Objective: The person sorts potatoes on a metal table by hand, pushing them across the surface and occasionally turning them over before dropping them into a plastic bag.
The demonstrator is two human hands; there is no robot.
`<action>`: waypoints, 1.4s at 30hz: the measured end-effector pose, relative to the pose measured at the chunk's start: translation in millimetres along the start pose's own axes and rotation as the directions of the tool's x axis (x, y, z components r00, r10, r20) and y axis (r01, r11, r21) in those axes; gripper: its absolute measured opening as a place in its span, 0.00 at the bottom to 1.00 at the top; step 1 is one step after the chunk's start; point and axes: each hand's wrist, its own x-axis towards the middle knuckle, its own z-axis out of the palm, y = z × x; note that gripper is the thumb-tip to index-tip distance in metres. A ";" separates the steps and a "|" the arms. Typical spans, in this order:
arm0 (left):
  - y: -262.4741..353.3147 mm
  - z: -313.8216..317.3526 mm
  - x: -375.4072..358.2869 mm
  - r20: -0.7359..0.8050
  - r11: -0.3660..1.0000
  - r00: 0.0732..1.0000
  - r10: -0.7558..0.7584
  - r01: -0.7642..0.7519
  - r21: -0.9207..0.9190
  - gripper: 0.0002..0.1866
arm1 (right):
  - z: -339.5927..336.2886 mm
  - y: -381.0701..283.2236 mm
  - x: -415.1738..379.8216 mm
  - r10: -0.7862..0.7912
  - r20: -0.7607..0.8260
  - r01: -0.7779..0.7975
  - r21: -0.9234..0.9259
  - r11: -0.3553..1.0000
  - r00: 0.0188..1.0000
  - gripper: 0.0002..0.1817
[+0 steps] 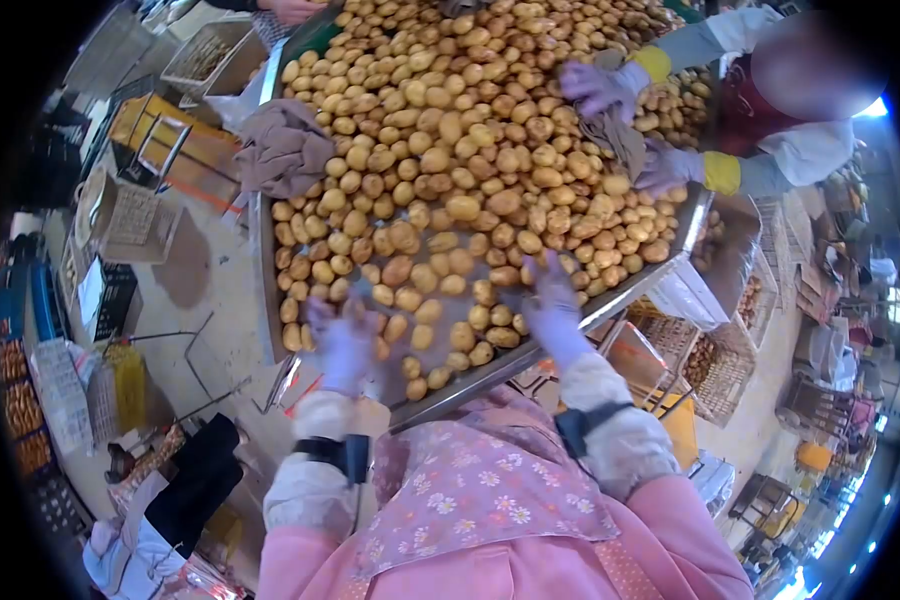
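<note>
A heap of potatoes [450, 140] covers a metal-edged sorting table [460, 393], thinning out toward me. My left hand [342, 345], in a purple glove, is over the near left part of the table beside several potatoes, with its fingers apart. My right hand [554, 308], gloved the same way, touches potatoes near the front right edge, fingers stretched out. I see nothing gripped in either hand. Between the hands lie loose potatoes [423, 312] on the bare grey surface.
Across on the right, a co-worker's gloved hands [602, 90] rest on the potatoes beside a brown cloth [618, 138]. Another bunched cloth [282, 148] lies on the left rim. Crates [135, 222] stand on the left floor; crates with potatoes [715, 375] stand below right.
</note>
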 end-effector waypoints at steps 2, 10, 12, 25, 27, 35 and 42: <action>50.9 -14.2 -24.8 0.188 0.991 0.973 0.133 -0.128 -0.040 0.33 | 6.5 -87.3 9.1 0.219 0.244 -0.116 -0.377 0.919 0.945 0.32; -20.1 -56.8 -63.0 0.393 0.963 0.893 0.218 -0.131 -0.236 0.22 | 3.0 -31.8 28.7 -0.258 0.587 0.458 -0.220 0.861 0.767 0.42; -46.9 -45.2 -38.4 0.012 0.976 0.998 0.058 -0.054 -0.210 0.20 | 25.7 -36.6 59.6 -0.049 0.349 0.119 -0.182 0.976 0.936 0.47; 5.4 -24.6 24.5 0.303 0.952 0.949 0.086 0.011 -0.307 0.16 | 1.9 -44.4 -23.2 -0.040 0.427 0.066 -0.046 0.997 0.903 0.31; 35.4 -34.7 26.9 0.257 0.904 0.966 0.036 0.078 -0.420 0.16 | 18.7 -47.3 -29.1 0.005 0.157 -0.052 0.301 0.952 0.988 0.28; 21.7 -9.9 133.1 0.162 0.965 0.965 0.206 -0.173 -0.196 0.13 | -8.1 -68.8 -13.1 0.332 0.646 -0.713 0.687 0.140 0.688 0.16; 29.2 2.8 140.5 0.258 0.950 0.916 0.307 -0.313 -0.018 0.17 | 3.8 -29.1 27.1 0.072 -0.001 -0.062 0.493 0.868 0.997 0.16</action>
